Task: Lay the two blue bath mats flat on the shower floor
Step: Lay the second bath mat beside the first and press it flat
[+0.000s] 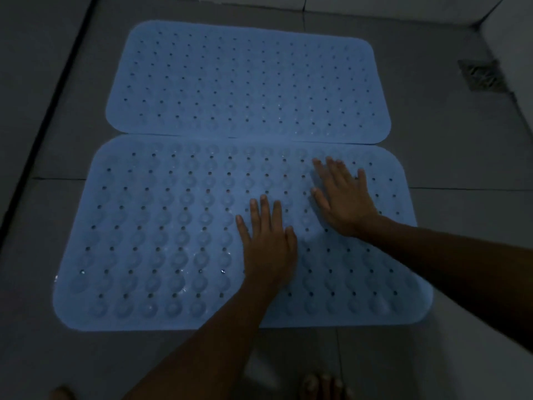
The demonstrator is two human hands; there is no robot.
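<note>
Two light blue rubber bath mats with rounded corners, little holes and round bumps lie flat on the grey tiled shower floor (461, 157). The far blue mat (248, 82) sits toward 12 o'clock. The near blue mat (161, 232) sits toward 6 o'clock, closer to the person. Their long edges meet in the middle. On the right side the near mat's edge seems to lie a tiny bit over the far one, but the light is dim, so it is hard to be sure.

Both hands rest on the near mat. The left hand (269, 241) is near the middle of that mat. It is flat, palm down, with the fingers spread and pointing to 12 o'clock. It is not gripping anything. The right hand (344, 200) lies just beside it, toward 2 o'clock. It is flat and open too, palm down, fingers spread and pointing toward 11 o'clock. It grips nothing. The two hands are close but do not touch.

A dark square floor drain (481, 75) sits in the tiles at 2 o'clock, well apart from the mats. Bare toes (323, 386) show at 6 o'clock, on the floor near the edge of the near mat.
</note>
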